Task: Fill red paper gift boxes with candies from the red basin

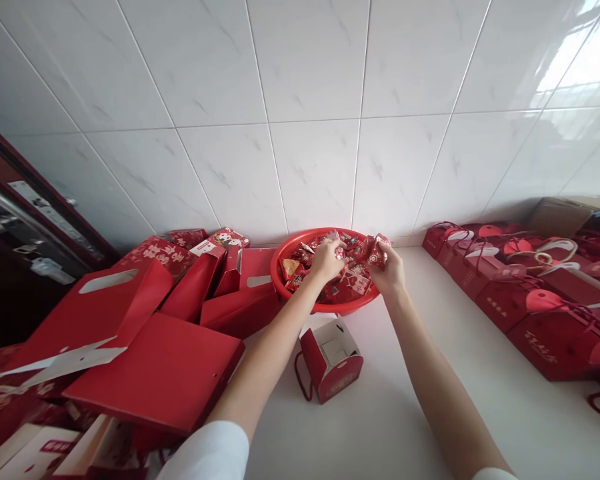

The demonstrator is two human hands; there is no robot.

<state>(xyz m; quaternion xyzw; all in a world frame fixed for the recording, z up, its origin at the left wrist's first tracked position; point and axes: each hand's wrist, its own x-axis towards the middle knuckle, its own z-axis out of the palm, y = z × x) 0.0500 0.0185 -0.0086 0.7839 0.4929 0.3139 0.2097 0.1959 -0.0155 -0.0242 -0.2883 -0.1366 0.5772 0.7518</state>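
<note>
A round red plastic basket stands against the wall, filled with small red wrapped packets. Over its middle, my left hand has its fingers pinched on a small red-and-white wrapped packet. My right hand is at the basket's right rim, with its fingers closed on a red patterned packet. Just in front of the basket, between my forearms, sits a small red gift box, open at the top, showing a white interior and a dark red cord handle at its left side.
Red boxes lie piled on the left. Several filled red gift boxes with cords stand in rows on the right. A brown cardboard box is behind them. White tiled wall rises behind the white tabletop.
</note>
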